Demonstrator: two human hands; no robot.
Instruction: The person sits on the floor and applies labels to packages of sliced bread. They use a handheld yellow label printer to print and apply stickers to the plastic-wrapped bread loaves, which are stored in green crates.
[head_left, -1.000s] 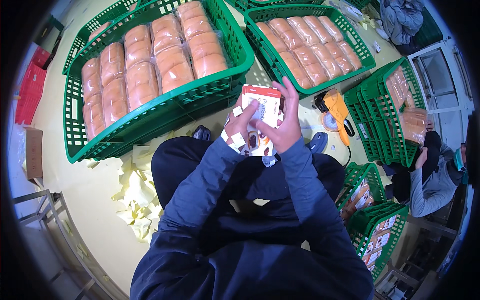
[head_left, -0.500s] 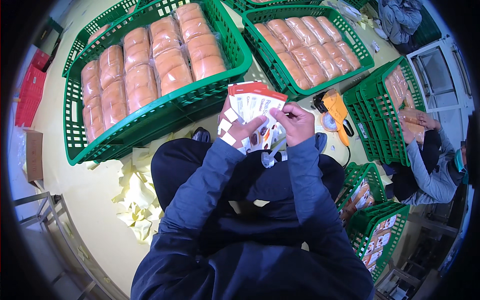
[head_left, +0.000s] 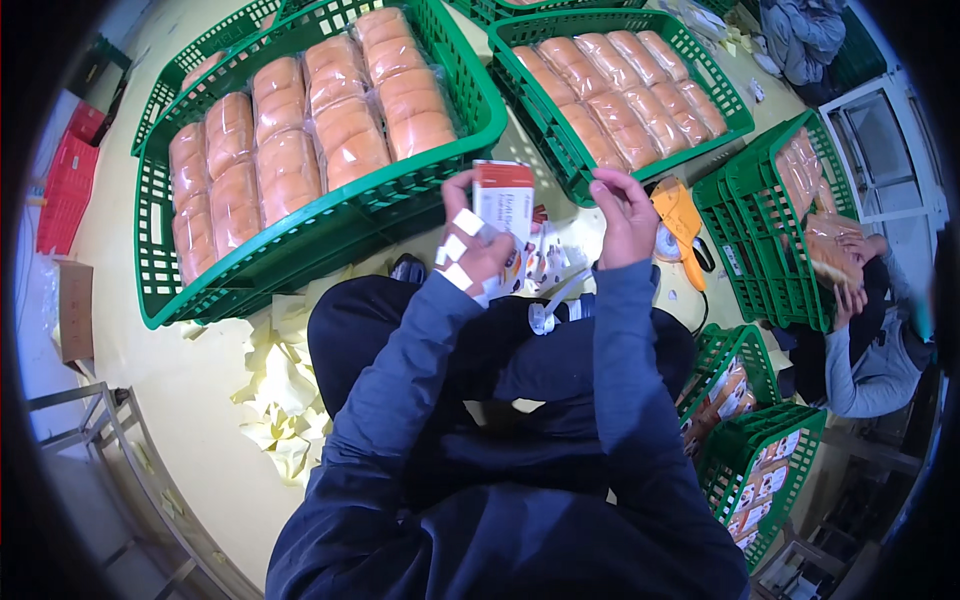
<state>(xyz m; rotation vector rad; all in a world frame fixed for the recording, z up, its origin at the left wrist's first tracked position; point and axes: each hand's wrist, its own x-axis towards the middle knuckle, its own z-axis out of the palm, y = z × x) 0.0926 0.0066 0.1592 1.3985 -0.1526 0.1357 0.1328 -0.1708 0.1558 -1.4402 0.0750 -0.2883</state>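
Observation:
My left hand (head_left: 478, 250) is closed on a small stack of printed labels (head_left: 503, 188), white with a red band at the top. Small white stickers (head_left: 467, 221) are stuck on the back of that hand. To its right, my right hand (head_left: 630, 222) is raised, with thumb and forefinger slightly apart and nothing visible between them. Between the hands, lower down, are more printed labels (head_left: 546, 258), partly hidden by the left hand. A clear plastic tape-like piece (head_left: 541, 318) lies by my legs.
Green crates of wrapped bread (head_left: 320, 230) (head_left: 650, 165) stand ahead; smaller crates (head_left: 770, 480) with labelled packs are at right. A yellow handheld tool (head_left: 680, 225) lies near my right hand. Crumpled paper (head_left: 280, 390) is at left. Another person (head_left: 870, 350) handles bread at right.
My right hand has let go of the labels and moved right and slightly up. The fanned labels in my left hand are now a narrower stack. The other person has pulled bread toward themselves.

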